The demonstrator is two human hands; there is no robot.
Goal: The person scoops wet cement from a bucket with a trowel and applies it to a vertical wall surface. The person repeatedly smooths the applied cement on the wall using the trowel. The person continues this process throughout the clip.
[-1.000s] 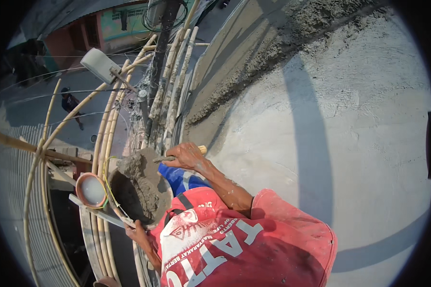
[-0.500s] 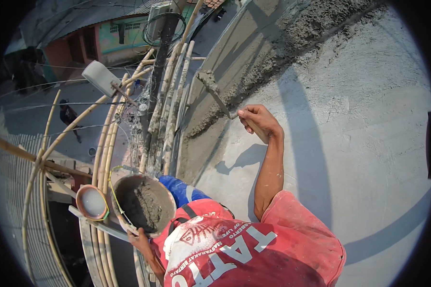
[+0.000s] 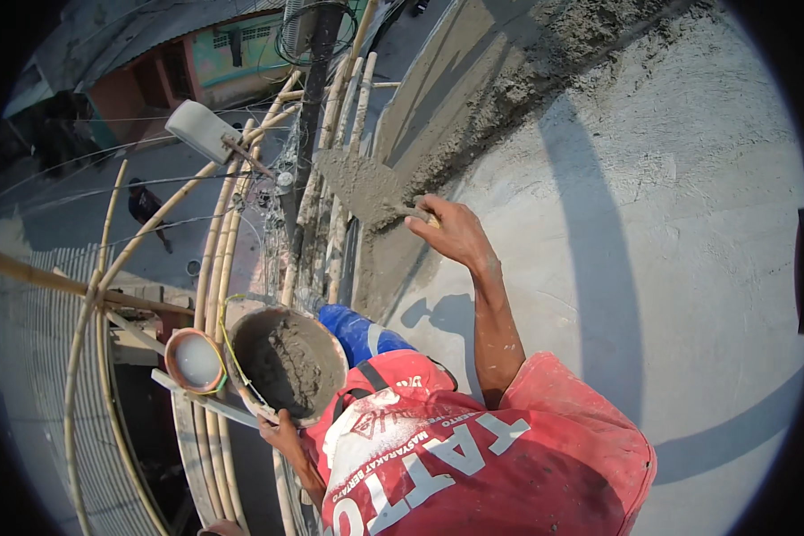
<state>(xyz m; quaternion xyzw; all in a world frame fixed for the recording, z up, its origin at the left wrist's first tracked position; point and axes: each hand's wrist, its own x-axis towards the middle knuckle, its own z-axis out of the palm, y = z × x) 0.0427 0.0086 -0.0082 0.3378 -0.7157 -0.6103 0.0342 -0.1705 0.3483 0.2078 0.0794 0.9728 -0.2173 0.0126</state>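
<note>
Fingers [image 3: 431,205] pinch trowel [image 3: 364,188], R hand [image 3: 461,235]; L hand [image 3: 285,437] grips bucket [image 3: 251,344] w/ mortar [image 3: 297,362].

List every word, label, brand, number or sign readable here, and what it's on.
Red shirt: large white capitals, readable, but I don't copy wording.
Same shirt: smaller white lettering, partly too small to read.
Its white patch: dark marks, too unclear to read.
Bucket, trowel: no lettering I can make out.

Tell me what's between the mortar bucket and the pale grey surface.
The head view shows blue clothing with a light stripe between the mortar bucket and pale grey surface.
</note>
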